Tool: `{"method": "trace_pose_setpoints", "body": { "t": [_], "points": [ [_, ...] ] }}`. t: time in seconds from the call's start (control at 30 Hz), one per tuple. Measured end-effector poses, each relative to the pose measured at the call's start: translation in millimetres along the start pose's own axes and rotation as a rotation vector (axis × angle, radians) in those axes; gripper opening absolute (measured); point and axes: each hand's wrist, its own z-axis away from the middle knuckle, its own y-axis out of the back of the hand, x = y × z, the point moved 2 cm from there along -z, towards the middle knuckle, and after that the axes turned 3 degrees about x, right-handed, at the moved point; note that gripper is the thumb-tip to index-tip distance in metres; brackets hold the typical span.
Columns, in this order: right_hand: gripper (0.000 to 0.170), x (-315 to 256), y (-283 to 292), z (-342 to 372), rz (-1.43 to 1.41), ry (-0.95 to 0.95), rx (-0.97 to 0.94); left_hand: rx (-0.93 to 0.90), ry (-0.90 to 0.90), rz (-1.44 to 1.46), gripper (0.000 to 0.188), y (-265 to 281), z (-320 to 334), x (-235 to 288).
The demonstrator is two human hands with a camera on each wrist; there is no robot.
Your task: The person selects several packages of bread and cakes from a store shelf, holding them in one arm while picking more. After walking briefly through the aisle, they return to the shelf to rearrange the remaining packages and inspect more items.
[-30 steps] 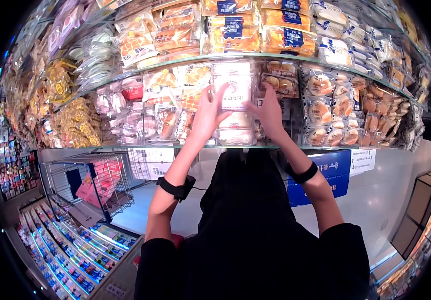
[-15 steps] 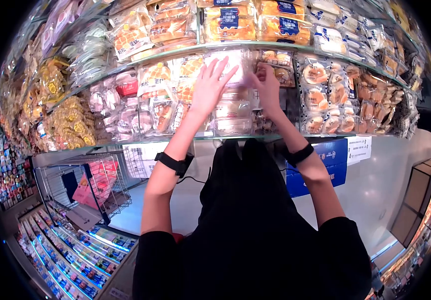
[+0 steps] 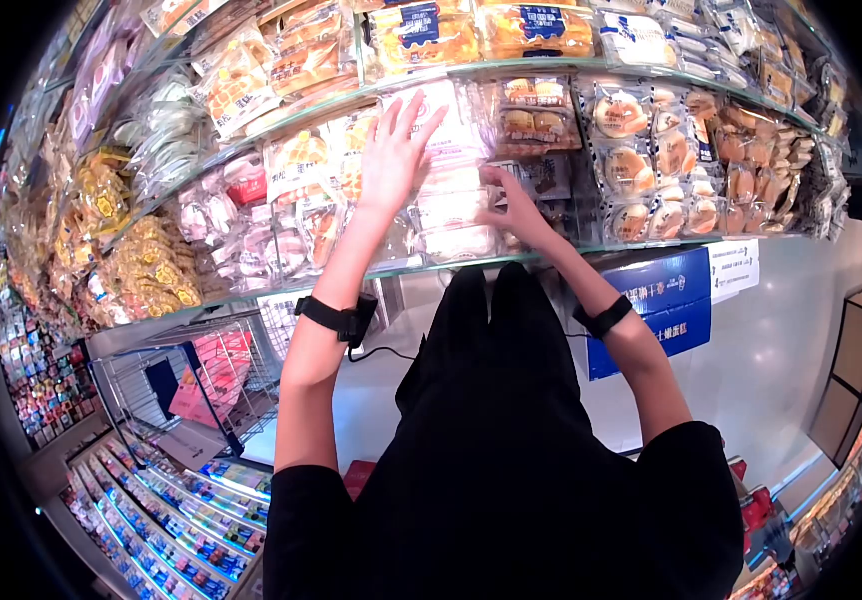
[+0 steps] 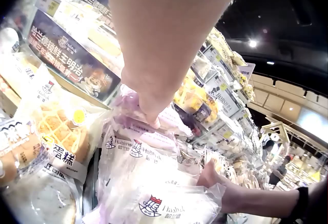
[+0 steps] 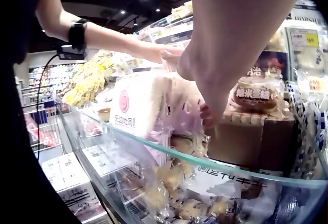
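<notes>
A stack of white-wrapped bread packs [image 3: 456, 225] stands on the lower glass shelf; the label 无边吐司 marks a toast pack [image 5: 125, 103] in the right wrist view. My left hand [image 3: 394, 165] lies along the upper left of the stack, fingers extended and spread over the top wrapper. My right hand [image 3: 519, 212] is at the stack's right side, thumb and forefinger apart and bent toward it. From the right wrist, its fingertips [image 5: 207, 115] are down at the purplish wrapper; I cannot tell whether they pinch it. A clear wrapper [image 4: 212, 190] borders this hand in the left wrist view.
Waffle cakes [image 3: 301, 165] flank the stack on the left, small boxed cakes [image 3: 531, 125] on the right. A glass shelf edge [image 5: 246, 175] runs along the front. Below stand a wire cart [image 3: 186, 385] and a blue carton [image 3: 651, 310].
The left hand has moved from the stack's side up over the top wrapper, its fingers spreading. The right hand has come down and inward against the stack's right side. The head view has shifted.
</notes>
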Motion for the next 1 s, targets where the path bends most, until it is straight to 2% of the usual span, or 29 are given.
{"method": "trace_pose_setpoints", "body": {
  "t": [0.07, 0.17, 0.2, 0.23, 0.3, 0.33, 0.4, 0.53, 0.6, 0.7, 0.77, 0.83, 0.97, 1.0],
  "points": [
    [0.093, -13.1, -0.6, 18.9, 0.091, 0.181, 0.021, -0.007, -0.006, -0.002, 0.074, -0.2, -0.1, 0.5],
    [0.1, -27.3, 3.4, 40.0, 0.117, 0.268, -0.054, -0.011, -0.007, 0.004, 0.073, 0.7, -0.9, 0.3],
    [0.105, -34.2, 2.6, 43.9, 0.232, 0.318, -0.018, -0.01, -0.006, 0.015, 0.073, 0.9, -0.9, 0.7],
    [0.105, -39.7, 2.4, 40.7, 0.229, 0.319, -0.017, -0.012, -0.007, 0.013, 0.073, 1.1, -0.2, 1.6],
    [0.105, -57.5, 1.1, 28.1, 0.586, 0.545, 0.086, -0.009, 0.001, 0.003, 0.072, 0.7, -1.0, 2.7],
    [0.105, -62.1, -1.9, 22.4, 0.585, 0.547, 0.089, -0.009, -0.002, 0.0, 0.072, 0.8, -1.6, 2.9],
    [0.1, -68.6, -14.0, 15.6, 0.788, 0.612, -0.025, 0.001, -0.012, 0.001, 0.071, 0.8, -1.8, 2.8],
    [0.094, -80.8, -22.6, 9.5, 0.935, 0.545, -0.095, 0.011, -0.021, 0.026, 0.07, 1.5, -3.1, 2.2],
    [0.096, -90.2, -22.0, 7.1, 0.958, 0.586, -0.162, -0.007, -0.012, 0.038, 0.069, 0.3, -2.1, 1.8],
    [0.097, -77.4, -24.5, -7.2, 0.943, 0.667, -0.098, 0.0, -0.016, -0.001, 0.068, -2.6, -0.9, 1.4],
    [0.098, -73.1, -26.0, -14.3, 0.954, 0.612, -0.17, 0.003, -0.013, 0.017, 0.068, -2.4, -0.3, 1.6],
    [0.099, -78.4, -27.0, -14.3, 0.938, 0.719, -0.155, 0.001, -0.009, 0.03, 0.067, -1.3, -0.4, 0.7],
    [0.1, -64.8, -26.8, -24.4, 0.959, 0.685, -0.164, 0.01, -0.014, 0.048, 0.066, -2.1, 0.9, 1.7],
    [0.102, -66.6, -26.2, -24.1, 0.989, 0.63, -0.217, 0.015, -0.013, 0.05, 0.066, -1.7, 0.9, 0.4]
  ]
}}
